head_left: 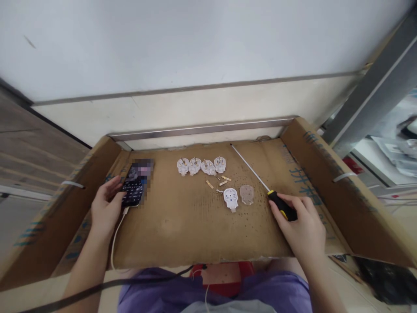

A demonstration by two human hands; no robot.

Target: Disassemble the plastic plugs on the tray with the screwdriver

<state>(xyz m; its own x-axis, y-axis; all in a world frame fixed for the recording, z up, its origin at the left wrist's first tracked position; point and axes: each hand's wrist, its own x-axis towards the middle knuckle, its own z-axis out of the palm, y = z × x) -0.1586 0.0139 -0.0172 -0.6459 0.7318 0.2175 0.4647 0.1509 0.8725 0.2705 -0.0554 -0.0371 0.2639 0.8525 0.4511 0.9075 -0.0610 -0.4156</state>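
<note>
My left hand (107, 204) grips the left edge of a phone (133, 187), thumb by its lit screen. A white cable (117, 234) runs out of the phone's lower end. At the right, my right hand (301, 217) is closed around the black and yellow handle of a screwdriver (256, 174). Its long shaft lies on the cardboard, tip pointing to the far side. Several white plug parts with metal pins (201, 166) form a row in the middle. Nearer me are a white plug housing (231, 198), a translucent cover piece (246, 194) and small brass strips (223, 183).
A cardboard box bottom (163, 234) serves as the work surface, with raised flaps on the left and right (345, 187). Tiny dark bits (243, 214) are scattered near the cover piece. A pale wall panel (208, 104) stands behind. A black cable (130, 282) crosses below the front edge.
</note>
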